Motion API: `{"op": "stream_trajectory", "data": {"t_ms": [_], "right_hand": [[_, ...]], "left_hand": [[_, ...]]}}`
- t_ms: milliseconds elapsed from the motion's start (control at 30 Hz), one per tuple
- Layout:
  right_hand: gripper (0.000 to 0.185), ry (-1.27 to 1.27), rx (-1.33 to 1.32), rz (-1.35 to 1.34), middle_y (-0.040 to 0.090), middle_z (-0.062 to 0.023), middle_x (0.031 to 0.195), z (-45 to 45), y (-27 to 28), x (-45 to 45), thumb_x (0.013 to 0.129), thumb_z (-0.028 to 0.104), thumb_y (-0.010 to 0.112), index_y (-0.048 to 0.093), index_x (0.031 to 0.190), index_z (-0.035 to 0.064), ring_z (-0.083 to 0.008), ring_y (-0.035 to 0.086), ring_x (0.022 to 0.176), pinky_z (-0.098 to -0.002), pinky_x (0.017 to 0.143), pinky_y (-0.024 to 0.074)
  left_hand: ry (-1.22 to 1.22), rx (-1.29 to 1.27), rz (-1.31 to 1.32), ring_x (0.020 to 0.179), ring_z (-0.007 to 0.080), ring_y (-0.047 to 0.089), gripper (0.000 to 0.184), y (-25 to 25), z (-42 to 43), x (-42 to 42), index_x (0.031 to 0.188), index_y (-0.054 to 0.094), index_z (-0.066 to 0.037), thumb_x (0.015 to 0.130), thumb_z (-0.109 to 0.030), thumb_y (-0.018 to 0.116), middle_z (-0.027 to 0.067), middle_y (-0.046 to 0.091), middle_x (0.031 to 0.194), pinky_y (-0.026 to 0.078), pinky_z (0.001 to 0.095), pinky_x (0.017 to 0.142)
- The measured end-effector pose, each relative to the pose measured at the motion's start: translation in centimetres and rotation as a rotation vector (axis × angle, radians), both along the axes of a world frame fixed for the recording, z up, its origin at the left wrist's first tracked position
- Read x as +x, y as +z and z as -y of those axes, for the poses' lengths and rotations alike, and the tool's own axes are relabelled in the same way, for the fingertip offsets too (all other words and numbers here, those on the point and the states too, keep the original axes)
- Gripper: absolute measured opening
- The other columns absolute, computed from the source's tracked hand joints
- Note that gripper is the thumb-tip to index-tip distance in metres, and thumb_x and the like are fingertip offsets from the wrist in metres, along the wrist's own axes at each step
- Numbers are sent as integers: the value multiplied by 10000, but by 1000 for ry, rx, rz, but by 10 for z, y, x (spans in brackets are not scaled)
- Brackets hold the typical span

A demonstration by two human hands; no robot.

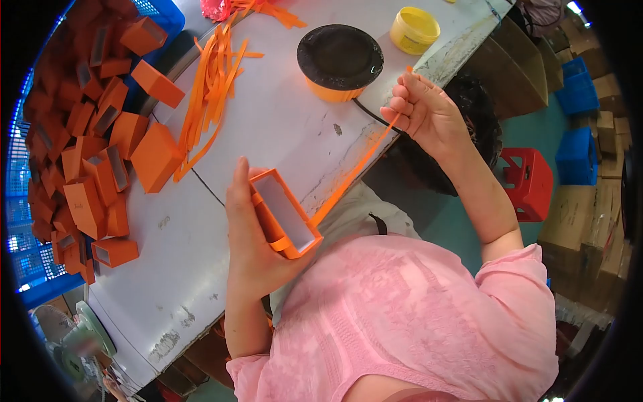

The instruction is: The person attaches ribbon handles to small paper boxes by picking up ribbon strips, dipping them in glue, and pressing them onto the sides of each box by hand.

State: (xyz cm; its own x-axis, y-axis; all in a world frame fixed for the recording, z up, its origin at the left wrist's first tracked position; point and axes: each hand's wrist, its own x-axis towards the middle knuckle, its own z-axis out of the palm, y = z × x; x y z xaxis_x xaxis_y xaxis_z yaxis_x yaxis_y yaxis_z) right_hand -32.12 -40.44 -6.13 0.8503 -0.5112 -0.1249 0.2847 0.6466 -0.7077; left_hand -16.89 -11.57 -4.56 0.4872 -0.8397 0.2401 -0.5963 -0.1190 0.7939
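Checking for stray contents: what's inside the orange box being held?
Only pale lining shows inside the orange box; its walls may hide part of the bottom, so I can't judge there.

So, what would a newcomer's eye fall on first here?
Probably the heap of orange boxes at the left. Next, the orange strip stretched from the right hand to the open box in the left hand. The black disc near the top also stands out.

Left hand (258, 234): curved in a grip before the torso (408, 315). Right hand (429, 110) (fingers curled, pinching): farther from the torso.
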Motion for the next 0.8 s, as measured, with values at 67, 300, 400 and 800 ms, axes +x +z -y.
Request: {"op": "stream_trajectory", "data": {"t_ms": [67, 300, 400, 800], "right_hand": [[149, -3, 38, -16, 595, -11, 767, 3, 2, 3, 997, 191, 633, 634, 951, 49, -99, 630, 702, -384, 807, 630], [170, -45, -162, -240, 482, 30, 714, 6, 7, 17, 1000, 185, 615, 600, 903, 46, -41, 504, 609, -369, 727, 641], [180, -47, -200, -286, 465, 38, 690, 6, 10, 22, 1003, 181, 607, 585, 880, 51, -36, 492, 585, -371, 710, 643], [222, 104, -182, -405, 493, 16, 687, 15, 11, 22, 943, 191, 634, 522, 789, 75, -91, 556, 605, -417, 705, 635]], "left_hand": [[-29, 14, 34, 1207, 292, 513, 1297, 0, 10, -2, 1584, 141, -62, 537, -93, 906, 142, 450, 1374, 453, 398, 1001], [-145, 36, 14, 1246, 313, 496, 1284, 5, 42, -8, 1575, 162, -52, 534, -71, 912, 155, 449, 1376, 431, 411, 1032], [-166, 22, 1, 1252, 318, 494, 1290, 5, 46, -7, 1575, 165, -52, 525, -65, 914, 160, 444, 1383, 430, 412, 1036], [-146, 55, -6, 1233, 314, 507, 1283, -1, 40, -2, 1575, 166, -47, 523, -72, 899, 154, 461, 1354, 428, 412, 1036]]}}
